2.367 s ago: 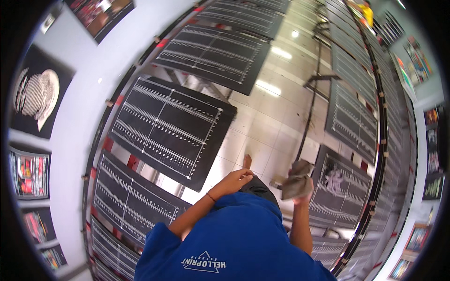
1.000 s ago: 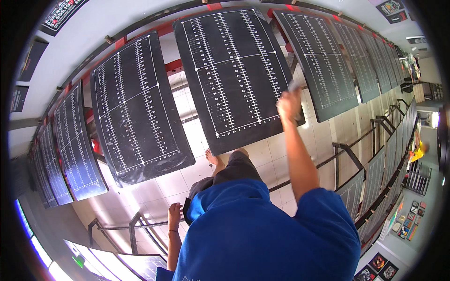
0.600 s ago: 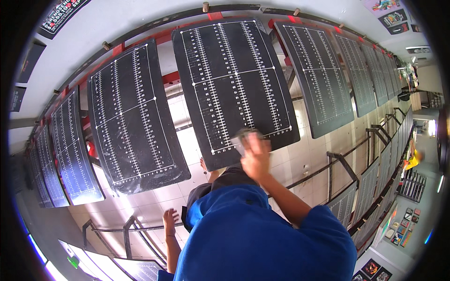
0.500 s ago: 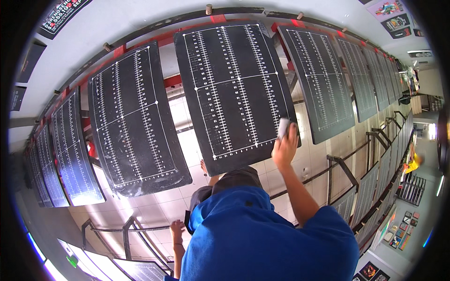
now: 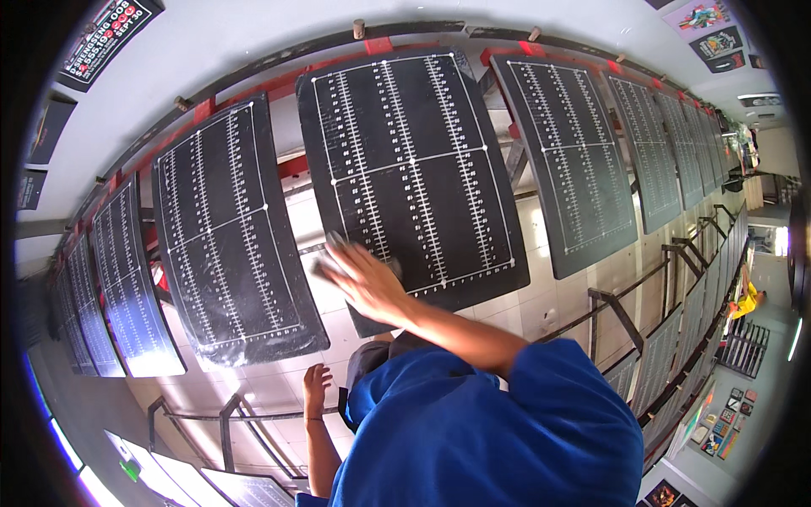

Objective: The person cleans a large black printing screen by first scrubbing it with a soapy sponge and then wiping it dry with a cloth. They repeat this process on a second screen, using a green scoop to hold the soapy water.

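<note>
In front of me a black board (image 5: 456, 215), printed with white ruled scales and a cross line, rests on a red and black frame. My right hand (image 5: 367, 283) reaches across its lower left corner. Motion blurs the fingers, which are bent over a dark grey thing at the board's left edge; its kind I cannot make out. Lower left, my left hand (image 5: 317, 384) hangs away from the boards, with its fingers loosely bent and apart and nothing in it.
Beside it on the left stands a similar board (image 5: 228, 253) with whitish smears along its lower edge. A greyer board (image 5: 583, 186) is on the right, and more run along the rack both ways. Black metal rails (image 5: 621, 313) cross behind me. Far right, a person in yellow (image 5: 746, 300) shows.
My right hand has swept from the board's lower right edge to its lower left corner, with the small thing, pale earlier. My left hand has risen slightly. The view has shifted a little.
</note>
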A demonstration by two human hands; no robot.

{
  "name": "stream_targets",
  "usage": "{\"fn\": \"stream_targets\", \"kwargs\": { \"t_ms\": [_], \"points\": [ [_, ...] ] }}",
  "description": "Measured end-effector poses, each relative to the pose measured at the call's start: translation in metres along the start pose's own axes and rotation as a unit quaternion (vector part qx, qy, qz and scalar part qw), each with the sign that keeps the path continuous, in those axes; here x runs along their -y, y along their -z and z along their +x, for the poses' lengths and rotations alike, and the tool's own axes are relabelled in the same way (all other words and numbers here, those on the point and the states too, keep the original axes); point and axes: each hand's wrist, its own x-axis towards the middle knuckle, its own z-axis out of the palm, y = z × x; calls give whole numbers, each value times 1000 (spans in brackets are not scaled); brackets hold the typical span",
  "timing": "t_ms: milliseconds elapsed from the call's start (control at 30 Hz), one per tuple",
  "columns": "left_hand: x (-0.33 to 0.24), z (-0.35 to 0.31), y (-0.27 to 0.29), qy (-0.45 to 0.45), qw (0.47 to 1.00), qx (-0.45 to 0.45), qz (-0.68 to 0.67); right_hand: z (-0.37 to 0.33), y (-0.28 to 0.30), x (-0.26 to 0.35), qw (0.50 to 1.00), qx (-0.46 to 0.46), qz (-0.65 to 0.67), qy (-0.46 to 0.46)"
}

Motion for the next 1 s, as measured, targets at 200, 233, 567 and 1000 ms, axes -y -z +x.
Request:
{"fn": "stream_targets", "kwargs": {
  "t_ms": [200,233,567,1000],
  "points": [
    [129,-46,5,140,985,-80,-55,-178,78,-99,920,-18,-177,-349],
    [133,-60,-6,186,976,-90,-72,-173,79,-135,903,-70,-202,-372],
    [63,-49,-37,61,996,-63,15,207,8,-196,951,-210,-50,-220],
    [143,-114,-51,223,974,-46,-16,15,89,-249,926,-96,-226,-288]
  ]
}}
